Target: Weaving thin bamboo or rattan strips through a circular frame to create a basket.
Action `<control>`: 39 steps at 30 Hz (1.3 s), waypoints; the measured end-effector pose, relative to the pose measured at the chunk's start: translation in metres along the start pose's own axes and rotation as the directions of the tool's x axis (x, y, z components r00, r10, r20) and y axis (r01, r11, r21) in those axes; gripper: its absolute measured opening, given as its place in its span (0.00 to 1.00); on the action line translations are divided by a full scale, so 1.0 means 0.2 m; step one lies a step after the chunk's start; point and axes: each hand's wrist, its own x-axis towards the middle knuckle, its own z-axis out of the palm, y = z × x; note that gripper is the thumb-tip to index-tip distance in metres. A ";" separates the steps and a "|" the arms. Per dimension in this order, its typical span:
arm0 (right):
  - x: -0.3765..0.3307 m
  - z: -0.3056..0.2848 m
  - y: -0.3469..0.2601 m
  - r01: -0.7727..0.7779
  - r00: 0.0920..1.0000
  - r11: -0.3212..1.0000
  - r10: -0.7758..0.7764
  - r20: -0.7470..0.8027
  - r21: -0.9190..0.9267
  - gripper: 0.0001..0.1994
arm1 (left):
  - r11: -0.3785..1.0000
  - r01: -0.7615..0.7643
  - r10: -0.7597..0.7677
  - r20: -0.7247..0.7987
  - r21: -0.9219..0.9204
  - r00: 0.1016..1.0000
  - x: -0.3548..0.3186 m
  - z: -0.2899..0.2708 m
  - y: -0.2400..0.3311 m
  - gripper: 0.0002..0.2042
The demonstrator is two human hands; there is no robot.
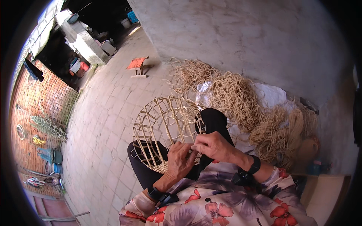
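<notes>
An open round basket frame (168,101) rests across my lap, with straw-coloured cord wound along its bars and a band of tight weave on its near rim. Over the near right part of that rim, my left hand (178,161) is closed with bent fingers. My right hand (215,145) meets it from the right, thumb and fingers pinched together. The two hands' fingertips touch or almost touch. Whatever lies between them is too small and too covered to name. Loose cord loops show inside the frame.
Large heaps of straw-coloured cord (235,96) lie on white sheeting (269,94) along the grey wall (256,37) to my right. A low stool with an orange seat (137,63) stands ahead on the paved floor (109,124). A brick wall (41,101) runs along the left.
</notes>
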 end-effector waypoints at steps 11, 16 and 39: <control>-0.05 0.10 0.04 0.040 0.985 0.997 -0.051 -0.164 -0.070 0.06 | 0.984 0.075 -0.062 -0.083 0.162 0.995 -0.03 -0.03 -0.04 0.05; -0.06 0.07 0.02 0.084 0.993 0.979 -0.098 -0.072 -0.185 0.09 | 0.988 0.069 -0.056 -0.092 0.141 0.994 -0.05 -0.03 -0.04 0.05; -0.11 0.12 0.08 -0.417 0.861 0.868 0.472 -0.189 0.269 0.07 | 0.994 0.094 -0.087 -0.103 0.062 0.991 -0.07 -0.02 -0.06 0.03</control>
